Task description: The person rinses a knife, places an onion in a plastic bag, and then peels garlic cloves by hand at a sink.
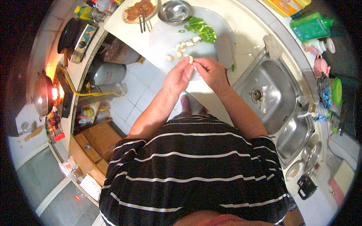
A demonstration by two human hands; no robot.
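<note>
Between the fingertips of my left hand (pixel 178 74) is a garlic clove (pixel 191 59), held over the near part of a round, pale cutting board (pixel 161 36). The fingers of my right hand (pixel 210 70) pinch at the clove's right side; whether they hold a bit of skin is too small to tell. Several loose garlic cloves (pixel 182 45) lie on the board just beyond my hands. Behind them is a pile of cut green stalks (pixel 202 29). A cleaver (pixel 224 50) rests flat at the board's right, its handle partly hidden by my right wrist.
A steel bowl (pixel 174 12) and a plate of sliced meat (pixel 138 11) with chopsticks (pixel 142 24) stand at the back. A steel sink (pixel 271 93) is on the right, a cloth (pixel 272 46) at its corner. To the left, flame glows by a wok (pixel 42 94), near a yellow hose (pixel 73 87).
</note>
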